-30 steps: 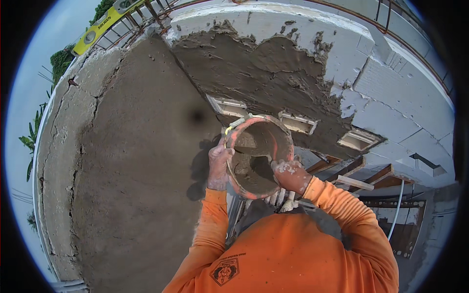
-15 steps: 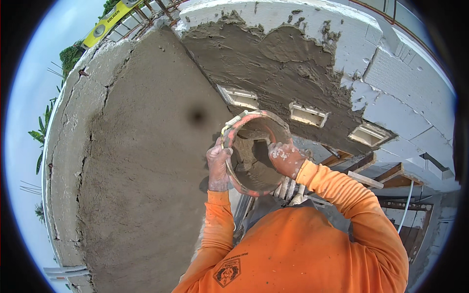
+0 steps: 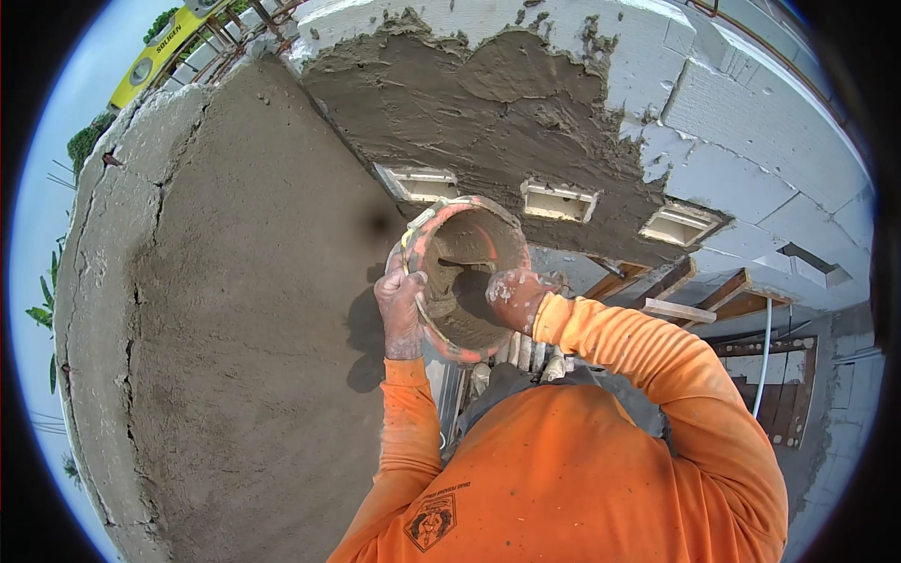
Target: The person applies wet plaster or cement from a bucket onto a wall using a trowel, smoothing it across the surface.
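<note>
L grip (image 3: 402,311) on bucket (image 3: 457,352) (w/ mortar (image 3: 460,324)).

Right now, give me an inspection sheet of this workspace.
Surface: grey plastered wall, cracked along its left edge; adjoining mortar coat rougher.
Job's things: orange-red bucket holding grey-brown mix.
Clutter: yellow level at upper left; timber pieces at right.
Grip: left grip holds the bucket's left rim; right grip at its right side, anything held is hidden.
Cables: thin white line at right, cable or pipe unclear.
Surroundings: white blocks beside the mortar coat; greenery and sky at left.
</note>
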Motion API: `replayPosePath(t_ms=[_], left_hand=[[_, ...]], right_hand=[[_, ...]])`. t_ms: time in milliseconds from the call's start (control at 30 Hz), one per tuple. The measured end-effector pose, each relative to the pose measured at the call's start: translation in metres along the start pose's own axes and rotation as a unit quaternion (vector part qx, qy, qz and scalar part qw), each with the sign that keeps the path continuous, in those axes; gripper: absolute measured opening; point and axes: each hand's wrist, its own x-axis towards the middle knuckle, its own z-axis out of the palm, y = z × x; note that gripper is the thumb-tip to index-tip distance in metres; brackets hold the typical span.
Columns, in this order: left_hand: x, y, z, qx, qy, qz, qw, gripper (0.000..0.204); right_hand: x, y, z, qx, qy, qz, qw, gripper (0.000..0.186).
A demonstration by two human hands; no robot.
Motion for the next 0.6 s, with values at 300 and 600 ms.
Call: replayPosePath(t_ms=[300, 600], left_hand=[[0.004, -0.020, -0.022, 0.052, -0.002, 0.083, 0.995, 0.005], [0.006, -0.021, -0.004, 0.042, -0.053, 0.059, 0.996, 0.010]], right_hand=[[-0.039, 0.048, -0.059, 0.118, -0.171, 0.117, 0.971, 0.023], [-0.016, 0.026, -0.073, 0.194, -0.159, 0.123, 0.960, 0.039]])
